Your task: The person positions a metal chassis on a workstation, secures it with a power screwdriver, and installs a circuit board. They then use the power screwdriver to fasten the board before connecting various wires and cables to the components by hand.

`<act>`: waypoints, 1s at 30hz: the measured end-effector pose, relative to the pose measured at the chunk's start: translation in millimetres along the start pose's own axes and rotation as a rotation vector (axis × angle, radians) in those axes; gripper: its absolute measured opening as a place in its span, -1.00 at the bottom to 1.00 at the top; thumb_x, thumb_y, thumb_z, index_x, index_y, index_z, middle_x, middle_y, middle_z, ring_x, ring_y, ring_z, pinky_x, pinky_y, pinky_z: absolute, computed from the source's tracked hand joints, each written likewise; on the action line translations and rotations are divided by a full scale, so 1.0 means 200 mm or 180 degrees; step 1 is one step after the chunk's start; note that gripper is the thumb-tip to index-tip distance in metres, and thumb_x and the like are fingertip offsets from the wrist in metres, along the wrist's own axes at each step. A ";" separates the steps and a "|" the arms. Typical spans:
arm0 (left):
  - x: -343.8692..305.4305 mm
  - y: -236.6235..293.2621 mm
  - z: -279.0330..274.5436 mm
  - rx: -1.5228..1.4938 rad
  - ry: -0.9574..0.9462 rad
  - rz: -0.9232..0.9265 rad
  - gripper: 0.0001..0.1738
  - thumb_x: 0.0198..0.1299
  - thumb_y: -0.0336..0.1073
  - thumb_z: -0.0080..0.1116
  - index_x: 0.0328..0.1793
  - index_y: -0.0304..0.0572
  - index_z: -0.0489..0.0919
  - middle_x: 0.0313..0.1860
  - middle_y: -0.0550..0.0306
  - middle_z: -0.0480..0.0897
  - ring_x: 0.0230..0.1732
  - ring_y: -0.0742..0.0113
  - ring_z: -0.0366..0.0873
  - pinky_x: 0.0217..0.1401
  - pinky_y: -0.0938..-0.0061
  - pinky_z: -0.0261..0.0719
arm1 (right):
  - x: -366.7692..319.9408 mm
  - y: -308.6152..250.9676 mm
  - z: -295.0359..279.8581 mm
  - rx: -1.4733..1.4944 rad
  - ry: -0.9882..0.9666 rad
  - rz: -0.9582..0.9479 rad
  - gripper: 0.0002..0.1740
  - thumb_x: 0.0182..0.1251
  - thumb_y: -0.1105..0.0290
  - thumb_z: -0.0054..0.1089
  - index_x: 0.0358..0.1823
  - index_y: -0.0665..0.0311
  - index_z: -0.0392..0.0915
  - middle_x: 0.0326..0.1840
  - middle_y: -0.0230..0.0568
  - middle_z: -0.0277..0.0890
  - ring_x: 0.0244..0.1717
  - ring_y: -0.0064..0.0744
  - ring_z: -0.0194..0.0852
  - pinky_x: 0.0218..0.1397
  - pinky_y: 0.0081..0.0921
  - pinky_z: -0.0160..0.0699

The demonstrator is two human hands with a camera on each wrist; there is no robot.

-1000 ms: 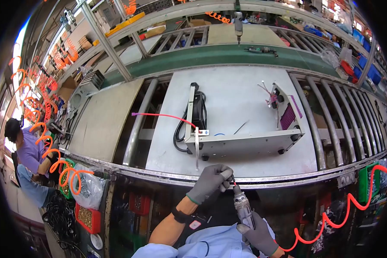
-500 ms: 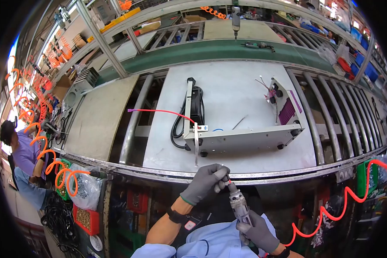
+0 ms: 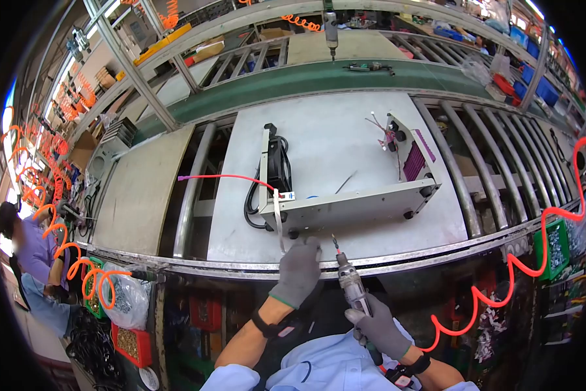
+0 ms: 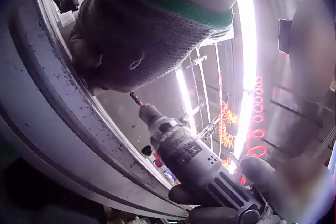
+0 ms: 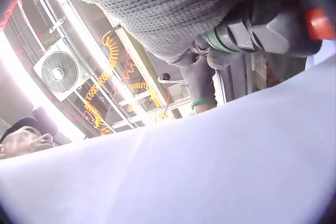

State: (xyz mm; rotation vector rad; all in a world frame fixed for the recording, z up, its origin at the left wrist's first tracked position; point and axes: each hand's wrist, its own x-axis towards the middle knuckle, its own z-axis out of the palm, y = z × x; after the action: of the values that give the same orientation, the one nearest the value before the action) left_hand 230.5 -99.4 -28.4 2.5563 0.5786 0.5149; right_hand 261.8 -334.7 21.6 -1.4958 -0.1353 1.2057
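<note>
My gloved right hand [image 3: 381, 329] grips a screwdriver [image 3: 353, 285], a grey power tool with its bit pointing up and away toward the metal chassis [image 3: 351, 207]. In the left wrist view the screwdriver [image 4: 191, 155] stands close below my left hand. That gloved left hand [image 3: 298, 274] is at the near edge of the white board, just below the chassis's left corner and a hanging white strip [image 3: 279, 225]. Its fingertips are hidden from view. The chassis carries a black fan-like part [image 3: 280, 166], a red wire [image 3: 224, 176] and a purple grille [image 3: 415, 161].
The chassis sits on a white board [image 3: 332, 124] over metal rollers [image 3: 495, 163]. A coiled orange hose [image 3: 485, 300] hangs at the right. Beside me stand a red screw bin [image 3: 131, 342] and a green bin [image 3: 552, 247]. Another person [image 3: 39, 254] is at the far left.
My left hand has left the screwdriver's tip and moved forward and left toward the chassis corner. The screwdriver has risen slightly toward the board with its bit uncovered.
</note>
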 end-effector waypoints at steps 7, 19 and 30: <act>0.03 0.16 -0.46 -0.1623 -0.0625 -0.0370 -0.84 0.35 -0.45 0.20 0.01 -0.25 0.64 -0.24 0.15 0.70 -0.42 0.39 0.65 -0.37 0.51 0.60 | 0.10 -0.02 0.02 -0.0078 -0.0139 0.0000 -0.56 0.40 0.16 0.32 0.12 0.26 0.43 -0.44 -0.36 0.45 -0.61 -0.63 0.48 -0.60 -0.58 0.47; 0.80 0.37 -0.70 -0.1270 -0.1383 -0.0422 -0.76 0.34 -0.33 0.20 -0.06 -0.39 0.71 -0.29 0.14 0.72 -0.38 0.49 0.67 -0.40 0.54 0.66 | 0.14 0.02 0.07 0.0096 -0.0098 -0.0030 -0.55 0.41 0.16 0.30 0.17 0.25 0.44 -0.41 -0.36 0.46 -0.58 -0.64 0.51 -0.58 -0.59 0.50; 1.29 0.07 0.01 0.0933 -0.4317 -0.0006 -0.76 0.02 -0.28 0.40 -0.34 -0.38 0.73 -0.42 0.09 0.73 -0.46 0.33 0.50 -0.35 0.29 0.55 | 0.17 0.05 0.14 0.0524 -0.0090 0.0140 -0.65 0.44 0.23 0.27 0.07 0.24 0.41 -0.36 -0.35 0.44 -0.59 -0.61 0.49 -0.61 -0.58 0.47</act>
State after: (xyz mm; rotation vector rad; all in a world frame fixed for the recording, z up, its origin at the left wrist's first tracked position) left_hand 453.0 12.6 41.6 2.4345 0.1193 -1.3137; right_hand 252.0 -297.2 -1.6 -1.3447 -0.0215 1.2432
